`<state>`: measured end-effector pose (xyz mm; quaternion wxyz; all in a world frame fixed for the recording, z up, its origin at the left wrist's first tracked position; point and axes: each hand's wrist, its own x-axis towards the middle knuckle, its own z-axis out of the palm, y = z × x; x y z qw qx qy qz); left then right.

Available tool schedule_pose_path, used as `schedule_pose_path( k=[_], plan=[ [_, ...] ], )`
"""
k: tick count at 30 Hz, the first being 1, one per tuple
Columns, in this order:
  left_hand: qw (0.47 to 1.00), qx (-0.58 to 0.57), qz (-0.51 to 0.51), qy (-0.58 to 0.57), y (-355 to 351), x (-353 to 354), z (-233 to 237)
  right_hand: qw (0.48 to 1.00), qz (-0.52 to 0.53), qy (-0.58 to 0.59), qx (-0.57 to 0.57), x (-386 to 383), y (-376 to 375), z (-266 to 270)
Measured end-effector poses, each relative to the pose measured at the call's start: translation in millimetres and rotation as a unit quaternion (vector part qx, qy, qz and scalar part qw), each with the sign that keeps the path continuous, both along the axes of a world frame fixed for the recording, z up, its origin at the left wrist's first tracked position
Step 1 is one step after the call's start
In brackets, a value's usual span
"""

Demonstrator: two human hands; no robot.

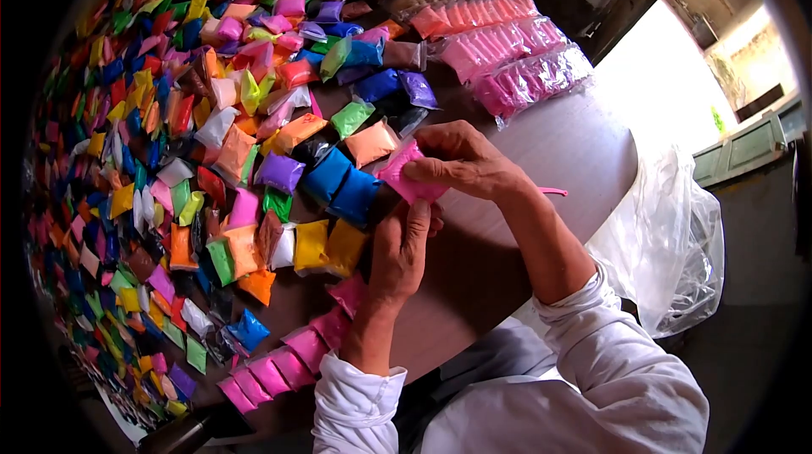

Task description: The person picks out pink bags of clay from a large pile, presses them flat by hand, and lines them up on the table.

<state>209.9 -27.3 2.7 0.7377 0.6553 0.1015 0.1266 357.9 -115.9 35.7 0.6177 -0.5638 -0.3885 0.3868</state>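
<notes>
A bright pink packet [414,173] is held between both hands above the table. My right hand [465,162] pinches its upper right part with thumb and fingers. Below it, my left hand [404,242] grips the lower edge, thumb up and fingers curled behind. Two blue packets [355,196] and a peach packet [372,143] lie just left of the held one. A row of magenta packets [289,367] runs along the table's near edge beside my left forearm.
A large heap of small coloured packets [169,115] covers the left side. Long clear bags of pink packets [533,82] lie at the back. A thin pink strip [552,192] is on the table [592,145] behind my right wrist. Clear plastic [668,242] hangs at the right edge.
</notes>
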Motion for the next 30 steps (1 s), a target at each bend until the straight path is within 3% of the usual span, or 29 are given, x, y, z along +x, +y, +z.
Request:
schedule_pose_path(
  k=[6,12,15,24,30],
  plan=[
    [1.0,0.019,-0.006,0.009,0,0,-2,0.999,0.013,0.036,-0.028,3,-4,-1],
    [1.0,-0.002,0.024,0.014,-2,0,4,0.997,0.02,-0.028,-0.065,7,-7,-2],
    [0.998,-0.047,0.033,0.027,4,0,0,0.998,-0.011,-0.011,-0.054,6,-7,-2],
    [0.999,-0.013,0.048,-0.01,2,3,8,0.994,0.022,0.036,-0.098,-2,-2,12],
    [0.999,0.05,0.008,0.015,6,0,-2,0.996,0.024,-0.067,-0.049,3,-1,-3]
  ],
)
